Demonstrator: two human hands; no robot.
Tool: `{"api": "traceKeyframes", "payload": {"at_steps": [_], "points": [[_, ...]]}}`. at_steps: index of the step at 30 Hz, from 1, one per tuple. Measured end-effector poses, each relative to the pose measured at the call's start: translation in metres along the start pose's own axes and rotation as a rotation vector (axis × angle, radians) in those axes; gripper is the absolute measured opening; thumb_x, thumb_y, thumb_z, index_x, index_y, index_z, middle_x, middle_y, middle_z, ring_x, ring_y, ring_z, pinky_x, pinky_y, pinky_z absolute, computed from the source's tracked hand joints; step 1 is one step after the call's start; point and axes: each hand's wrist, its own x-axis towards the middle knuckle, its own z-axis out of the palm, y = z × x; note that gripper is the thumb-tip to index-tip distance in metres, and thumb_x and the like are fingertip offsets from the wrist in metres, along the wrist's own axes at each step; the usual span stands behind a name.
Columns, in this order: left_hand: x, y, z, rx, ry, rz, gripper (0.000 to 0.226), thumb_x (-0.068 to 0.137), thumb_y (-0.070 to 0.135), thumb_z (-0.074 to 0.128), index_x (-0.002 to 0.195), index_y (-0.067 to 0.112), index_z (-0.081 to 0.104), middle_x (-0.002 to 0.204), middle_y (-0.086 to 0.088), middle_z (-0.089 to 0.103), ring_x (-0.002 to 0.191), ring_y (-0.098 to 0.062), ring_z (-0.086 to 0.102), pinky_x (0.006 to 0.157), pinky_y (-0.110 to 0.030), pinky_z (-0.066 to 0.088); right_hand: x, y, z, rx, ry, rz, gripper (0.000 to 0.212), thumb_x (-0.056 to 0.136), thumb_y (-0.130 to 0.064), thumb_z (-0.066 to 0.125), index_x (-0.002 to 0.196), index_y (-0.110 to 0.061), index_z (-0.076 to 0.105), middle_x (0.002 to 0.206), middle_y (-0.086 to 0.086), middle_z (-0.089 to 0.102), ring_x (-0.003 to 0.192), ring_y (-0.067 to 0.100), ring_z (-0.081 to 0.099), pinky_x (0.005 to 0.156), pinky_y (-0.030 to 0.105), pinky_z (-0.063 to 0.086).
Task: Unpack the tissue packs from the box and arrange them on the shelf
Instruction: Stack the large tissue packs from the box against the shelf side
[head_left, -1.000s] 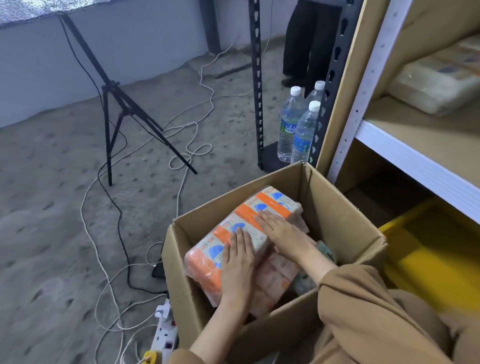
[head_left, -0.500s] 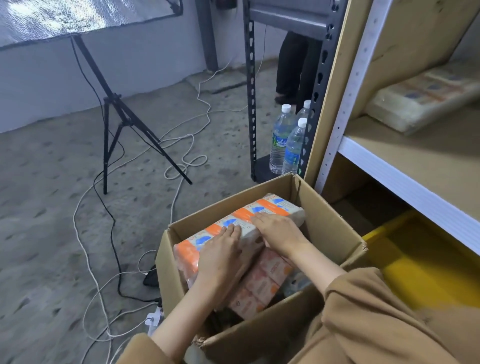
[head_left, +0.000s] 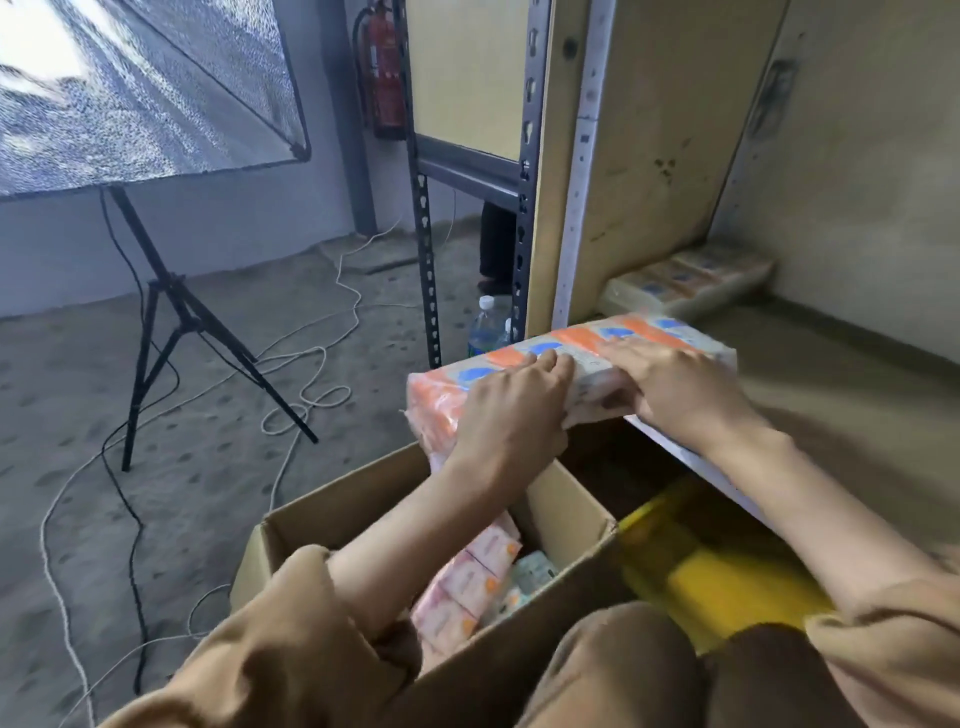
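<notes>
because the tissue pack (head_left: 587, 338) is long and soft, i have it held at two places along its near side. my left hand (head_left: 511, 410) curls over the near edge toward the orange end, fingers on top. my right hand (head_left: 675, 389) lies over the top further right, fingers fairly flat and the thumb apparently tucked beneath. both hands have hold of it, so neither is free.

the pack sits about level at the middle of the frame. its right end is over the white front lip of the shelf (head_left: 831, 374), and its left end hangs in the air above the box (head_left: 363, 514). whether the right end rests on the board or only hovers over it, i cannot tell.

for room, the white upright (head_left: 582, 156) stands just beyond the pack's far side, so i judge a push straight away from me would catch it. the way in looks to be rightward and back. the shelf board is bare toward the right of the frame. another pack (head_left: 685, 280) lies at the back, right of centre, which looks like a fair line to set this one against.

below, more packs (head_left: 467, 587) lie in the box at lower centre, and a yellow bin (head_left: 727, 571) sits under the shelf at lower right. the tripod (head_left: 171, 322) and cables (head_left: 311, 395) at the left are well apart from the hands.
</notes>
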Motion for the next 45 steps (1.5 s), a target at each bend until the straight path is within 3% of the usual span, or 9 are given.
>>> {"api": "traceKeyframes", "payload": {"at_steps": [10,19,27,32,35,38,40,43,45], "points": [[0.080,0.111,0.024,-0.114,-0.021,0.232,0.053,0.091,0.014,0.053,0.141,0.012,0.034,0.148,-0.006,0.041,0.133,-0.026,0.044,0.095,-0.037,0.046,-0.032,0.118,-0.026,-0.076,0.023,0.287,0.057,0.091,-0.019,0.052,0.142,-0.022,0.029,0.150,0.001,0.036,0.136,0.019,0.037,0.107,0.033,0.034],[0.102,0.146,0.097,-0.022,-0.225,0.362,0.061,0.097,0.015,0.042,0.149,0.007,0.011,0.159,-0.011,0.014,0.148,-0.023,0.015,0.120,-0.032,0.016,-0.041,0.175,0.040,-0.070,-0.094,0.370,0.057,0.095,-0.011,0.038,0.146,-0.017,0.014,0.156,0.002,0.021,0.143,0.014,0.022,0.112,0.029,0.028],[0.115,0.137,0.110,0.057,-0.370,0.190,0.083,0.095,0.033,0.048,0.149,0.006,-0.009,0.160,-0.013,-0.006,0.148,-0.030,-0.007,0.121,-0.043,0.001,-0.021,0.203,0.063,0.048,-0.069,0.292,0.067,0.092,-0.009,0.046,0.147,-0.014,0.008,0.158,0.003,0.011,0.145,0.016,0.013,0.118,0.027,0.012],[0.128,0.141,0.109,0.158,-0.351,0.193,0.075,0.097,0.031,0.044,0.149,0.001,-0.002,0.159,-0.019,0.004,0.147,-0.036,0.003,0.120,-0.046,0.010,-0.009,0.213,0.070,0.060,-0.046,0.268,0.072,0.090,-0.011,0.051,0.147,-0.014,0.007,0.158,0.004,0.009,0.146,0.016,0.011,0.118,0.027,0.009],[0.141,0.143,0.103,0.144,-0.310,0.196,0.067,0.094,0.028,0.050,0.146,0.001,0.017,0.152,-0.019,0.026,0.142,-0.036,0.024,0.113,-0.042,0.027,-0.015,0.213,0.065,0.090,-0.016,0.257,0.076,0.085,-0.014,0.060,0.145,-0.007,0.013,0.156,0.010,0.015,0.145,0.020,0.014,0.118,0.024,0.007],[0.156,0.140,0.089,0.126,-0.222,0.211,0.047,0.092,0.028,0.050,0.133,0.005,0.040,0.135,-0.013,0.051,0.125,-0.032,0.050,0.095,-0.038,0.043,-0.033,0.215,0.068,0.090,0.100,0.264,0.087,0.054,-0.013,0.087,0.128,0.007,0.046,0.133,0.025,0.051,0.122,0.038,0.052,0.101,0.031,0.041],[0.166,0.138,0.076,0.115,-0.174,0.219,0.040,0.093,0.031,0.048,0.126,0.007,0.047,0.129,-0.012,0.057,0.119,-0.032,0.055,0.090,-0.037,0.045,-0.043,0.216,0.073,0.076,0.143,0.278,0.085,0.044,-0.015,0.091,0.118,0.007,0.056,0.123,0.025,0.060,0.110,0.040,0.060,0.089,0.039,0.050],[0.183,0.135,0.055,0.140,-0.121,0.215,0.038,0.093,0.030,0.048,0.125,0.008,0.049,0.127,-0.013,0.058,0.117,-0.033,0.056,0.089,-0.037,0.045,-0.050,0.206,0.070,0.172,0.104,0.312,0.072,0.083,-0.025,0.065,0.142,-0.007,0.027,0.153,0.009,0.024,0.141,0.025,0.027,0.115,0.029,0.022],[0.194,0.132,0.043,0.157,-0.075,0.196,0.035,0.092,0.027,0.049,0.121,0.008,0.051,0.124,-0.014,0.060,0.115,-0.034,0.057,0.088,-0.037,0.045,-0.044,0.206,0.076,0.195,0.004,0.333,0.066,0.093,-0.034,0.048,0.146,-0.014,0.014,0.157,0.001,0.010,0.145,0.015,0.011,0.117,0.024,0.009]]}}
